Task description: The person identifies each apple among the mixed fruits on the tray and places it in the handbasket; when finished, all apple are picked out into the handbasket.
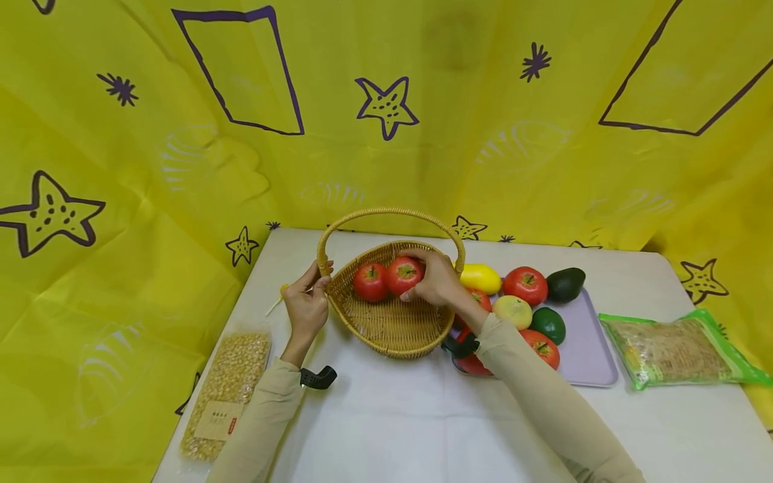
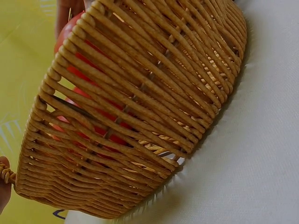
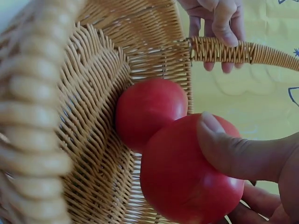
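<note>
A wicker basket (image 1: 398,329) with a tall arched handle stands on the white table, one red apple (image 1: 370,282) lying inside it. My right hand (image 1: 436,278) grips a second red apple (image 1: 404,274) within the basket, thumb on one side and fingers beneath, as the right wrist view shows. The two apples touch or nearly touch. At the basket's left side my left hand (image 1: 306,303) holds the foot of the handle (image 3: 219,50) between thumb and fingers. Through the weave in the left wrist view, red apple skin (image 2: 100,109) shows.
Right of the basket, a lilac tray (image 1: 588,335) bears several fruits, among them a yellow one (image 1: 481,278), a dark avocado (image 1: 565,285) and apples. A green-edged packet (image 1: 682,349) lies farther right. A bag of yellow kernels (image 1: 232,376) lies at left, near a thin yellow-tipped stick (image 1: 276,303).
</note>
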Available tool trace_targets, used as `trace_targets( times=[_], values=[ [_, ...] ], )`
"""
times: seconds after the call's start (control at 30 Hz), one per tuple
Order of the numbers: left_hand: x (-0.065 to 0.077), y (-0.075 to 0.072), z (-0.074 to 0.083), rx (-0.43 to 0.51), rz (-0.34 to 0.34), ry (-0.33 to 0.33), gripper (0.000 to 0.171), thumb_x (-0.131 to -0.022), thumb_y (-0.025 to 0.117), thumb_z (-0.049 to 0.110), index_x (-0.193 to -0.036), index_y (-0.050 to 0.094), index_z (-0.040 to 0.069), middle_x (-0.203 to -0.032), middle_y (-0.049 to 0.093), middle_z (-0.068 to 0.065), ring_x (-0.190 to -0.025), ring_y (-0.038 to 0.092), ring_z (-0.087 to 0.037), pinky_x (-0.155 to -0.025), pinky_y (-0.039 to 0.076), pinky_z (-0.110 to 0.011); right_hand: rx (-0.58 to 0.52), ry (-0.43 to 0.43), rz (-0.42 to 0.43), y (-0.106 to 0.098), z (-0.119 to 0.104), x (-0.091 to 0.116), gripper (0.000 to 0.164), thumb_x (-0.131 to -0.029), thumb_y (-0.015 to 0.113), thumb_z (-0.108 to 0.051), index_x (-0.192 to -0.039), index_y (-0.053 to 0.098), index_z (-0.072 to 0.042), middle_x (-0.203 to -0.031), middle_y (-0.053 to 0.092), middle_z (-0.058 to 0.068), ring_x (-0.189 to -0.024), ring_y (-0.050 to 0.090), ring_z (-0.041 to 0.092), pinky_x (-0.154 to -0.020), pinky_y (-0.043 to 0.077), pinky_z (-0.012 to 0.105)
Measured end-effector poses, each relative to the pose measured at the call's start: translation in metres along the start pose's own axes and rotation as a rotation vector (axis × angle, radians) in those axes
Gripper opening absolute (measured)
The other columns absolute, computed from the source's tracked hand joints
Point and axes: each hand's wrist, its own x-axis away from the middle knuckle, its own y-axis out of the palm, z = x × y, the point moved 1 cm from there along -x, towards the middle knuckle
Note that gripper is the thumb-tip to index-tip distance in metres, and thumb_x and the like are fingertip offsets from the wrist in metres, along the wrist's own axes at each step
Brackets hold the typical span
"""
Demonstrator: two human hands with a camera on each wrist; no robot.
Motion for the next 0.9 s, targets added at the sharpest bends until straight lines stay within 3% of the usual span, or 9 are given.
trace_targets(
  times=[0.9],
  values=[
    [0.001,0.0,-0.001,0.0,-0.001,-0.01,0.037,-0.095,0.063,-0.017,-0.13,0.072,-0.007,-0.113,0.078,-0.028,-0.102,0.075,-0.048,-0.082,0.06,-0.012,0.028,0.13,0.055,0.005,0.007,-0.033,0.087,-0.056,0.095,0.008,-0.138,0.072,-0.009,-0.132,0.07,0.026,-0.124,0.064,0.043,-0.101,0.06,0.05]
  ],
)
